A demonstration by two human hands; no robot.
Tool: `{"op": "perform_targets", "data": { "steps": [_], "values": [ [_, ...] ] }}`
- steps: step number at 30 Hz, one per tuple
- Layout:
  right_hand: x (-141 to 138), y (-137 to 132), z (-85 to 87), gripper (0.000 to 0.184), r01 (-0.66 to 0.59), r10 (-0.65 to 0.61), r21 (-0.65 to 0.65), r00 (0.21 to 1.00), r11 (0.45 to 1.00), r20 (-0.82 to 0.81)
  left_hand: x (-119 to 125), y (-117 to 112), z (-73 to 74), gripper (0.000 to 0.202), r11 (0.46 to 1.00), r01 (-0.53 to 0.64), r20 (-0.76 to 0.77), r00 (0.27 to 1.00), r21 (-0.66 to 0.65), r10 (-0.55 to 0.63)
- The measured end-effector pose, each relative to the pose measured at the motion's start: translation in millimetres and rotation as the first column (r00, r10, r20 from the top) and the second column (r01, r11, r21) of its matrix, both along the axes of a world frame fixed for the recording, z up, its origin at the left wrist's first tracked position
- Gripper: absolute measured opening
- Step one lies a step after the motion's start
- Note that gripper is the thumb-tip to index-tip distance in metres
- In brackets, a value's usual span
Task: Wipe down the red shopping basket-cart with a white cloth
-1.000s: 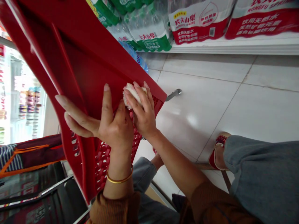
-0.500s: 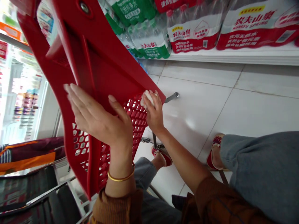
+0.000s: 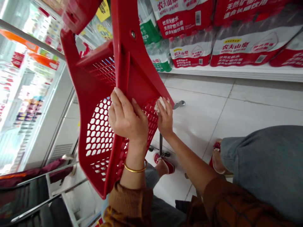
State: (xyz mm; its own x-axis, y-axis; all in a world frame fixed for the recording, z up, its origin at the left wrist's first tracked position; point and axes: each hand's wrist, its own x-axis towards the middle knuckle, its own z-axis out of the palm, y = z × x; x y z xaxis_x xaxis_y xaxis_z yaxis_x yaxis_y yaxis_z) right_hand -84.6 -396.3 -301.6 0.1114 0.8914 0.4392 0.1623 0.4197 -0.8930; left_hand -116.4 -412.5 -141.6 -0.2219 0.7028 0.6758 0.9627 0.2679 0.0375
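A red plastic shopping cart basket with honeycomb holes is tilted in front of me. My left hand, with a gold bangle at the wrist, has its fingers curled over a rib or edge of the basket. To its right, my right hand presses a crumpled white cloth or tissue against the basket's side, near the lower corner. Part of the white wad is hidden under the fingers. Below that corner, a metal leg shows.
Shrink-wrapped packs of bottled water line a white shelf at the top right. Pale floor tiles lie beneath. Metal rails with dark bags are at lower left. My knee and red shoes are close by.
My left hand was open with fingers outstretched over the basket and has closed on its edge. The basket and both hands appear farther right; my right hand still holds the white wad.
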Motion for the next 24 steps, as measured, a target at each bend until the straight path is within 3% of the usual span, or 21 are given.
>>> {"op": "perform_targets", "data": {
  "steps": [4,11,16,19,24],
  "values": [
    [10.8,-3.6,-2.5,0.054,0.034,-0.035,0.016,0.999,0.999,0.017,7.5,-2.8,-0.6,0.049,0.999,0.032,-0.039,0.999,0.001,-0.032],
    [29.6,-9.2,-1.4,0.054,0.086,-0.087,0.021,0.996,0.996,0.020,23.5,-8.4,-1.0,0.054,0.993,0.109,0.051,0.993,-0.040,-0.107],
    [46.2,-12.9,6.5,0.050,0.140,-0.138,0.086,0.990,0.986,-0.027,29.0,-11.7,-0.4,0.050,0.985,0.165,-0.004,0.986,-0.045,-0.166],
    [56.1,-14.1,26.5,0.047,0.176,-0.167,0.119,0.983,0.977,-0.081,31.1,-14.5,1.0,0.049,0.976,0.211,-0.021,0.977,-0.046,-0.212],
    [60.0,-5.2,81.4,0.046,0.151,-0.136,0.244,0.988,0.958,-0.079,35.5,-20.1,2.1,0.044,0.968,0.252,-0.076,0.965,-0.011,-0.252]
  ]
}}
